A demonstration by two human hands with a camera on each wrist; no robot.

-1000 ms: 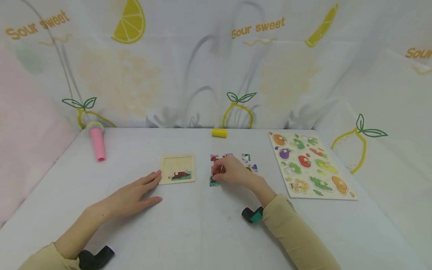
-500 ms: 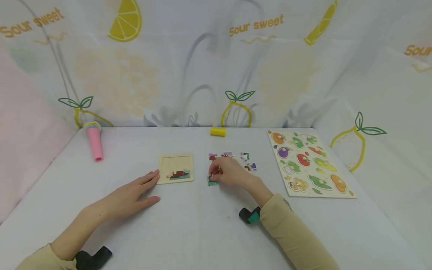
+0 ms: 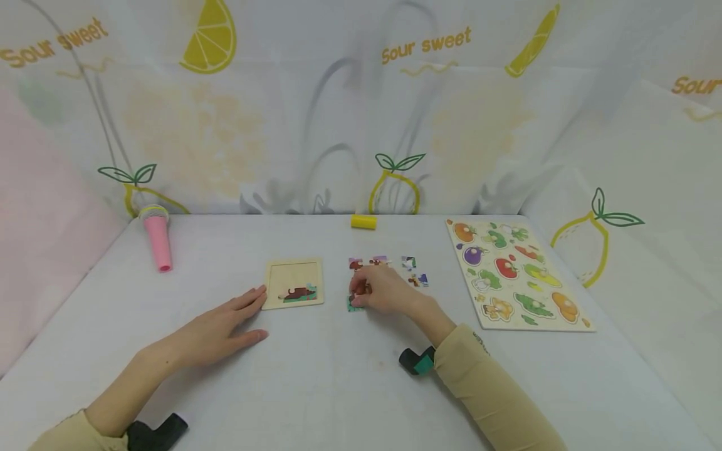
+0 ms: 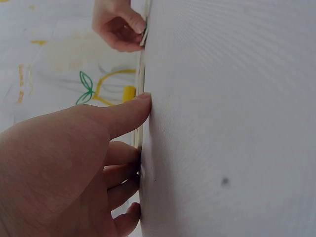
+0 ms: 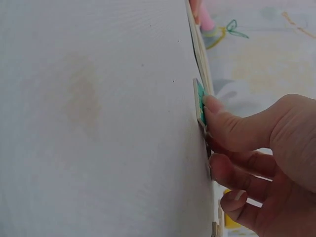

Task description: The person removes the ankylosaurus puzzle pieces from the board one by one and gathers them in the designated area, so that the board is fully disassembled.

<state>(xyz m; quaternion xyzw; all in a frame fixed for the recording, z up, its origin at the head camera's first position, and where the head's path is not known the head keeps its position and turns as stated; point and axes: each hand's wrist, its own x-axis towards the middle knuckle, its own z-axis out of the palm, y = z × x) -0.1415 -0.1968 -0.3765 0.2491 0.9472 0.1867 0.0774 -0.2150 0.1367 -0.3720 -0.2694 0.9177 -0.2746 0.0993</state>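
My right hand [image 3: 383,289] pinches a green and dark jigsaw puzzle piece [image 3: 353,307] close over the table. In the right wrist view the thumb lies on the green face of the piece, which is slightly tilted. My left hand [image 3: 217,329] rests on the table with its fingers extended, fingertips at the left edge of a square wooden puzzle tray [image 3: 293,272]. Along the tray's lower right lies a fitted strip of puzzle with a brown animal picture [image 3: 300,292].
Loose puzzle pieces [image 3: 418,280] lie behind and right of my right hand. A vegetable peg board [image 3: 519,275] lies at right, a pink toy microphone [image 3: 158,238] at back left, a yellow cylinder [image 3: 363,222] at the back edge. Black wrist devices [image 3: 414,361] sit at both sleeves.
The right hand shifts its fingers slightly over the green puzzle piece. The left hand stays at the tray's edge. The head view shifts a little.
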